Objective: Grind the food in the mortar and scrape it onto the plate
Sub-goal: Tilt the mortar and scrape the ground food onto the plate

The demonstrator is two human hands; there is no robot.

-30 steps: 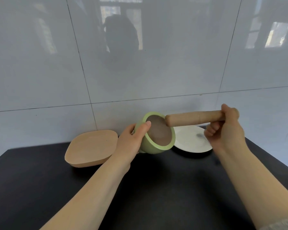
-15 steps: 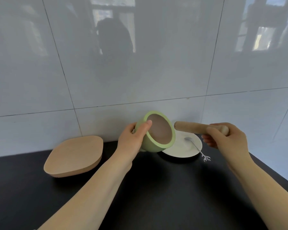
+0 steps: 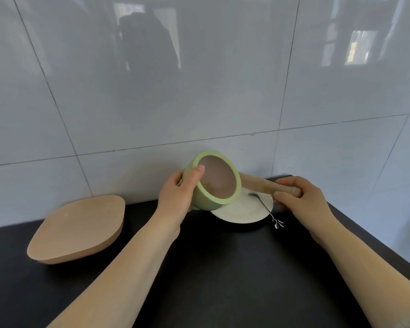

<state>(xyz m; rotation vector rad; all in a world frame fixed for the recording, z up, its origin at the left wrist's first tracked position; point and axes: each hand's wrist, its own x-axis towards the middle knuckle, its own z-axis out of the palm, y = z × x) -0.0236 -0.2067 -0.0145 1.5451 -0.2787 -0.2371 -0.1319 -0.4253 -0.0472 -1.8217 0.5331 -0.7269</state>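
My left hand (image 3: 179,194) grips the green mortar (image 3: 211,182) by its rim, thumb over the edge, and holds it tilted with its brown inside facing me. A small yellowish bit of food (image 3: 208,184) clings low inside. The mortar hangs over the left edge of the white plate (image 3: 243,210). My right hand (image 3: 298,198) is closed around the wooden pestle (image 3: 262,185), which lies nearly level above the plate; its far end is hidden behind the mortar. A metal spoon (image 3: 265,208) rests on the plate, its handle sticking out over the front right rim.
A wooden bowl (image 3: 78,229) sits on the black countertop (image 3: 211,268) at the left. A glossy tiled wall (image 3: 199,91) stands right behind the plate. The counter's right edge (image 3: 365,235) runs diagonally just past my right arm.
The pestle has come down from the mortar's mouth to just above the plate, behind the mortar. The mortar has shifted over the plate's left edge. My view has moved right.
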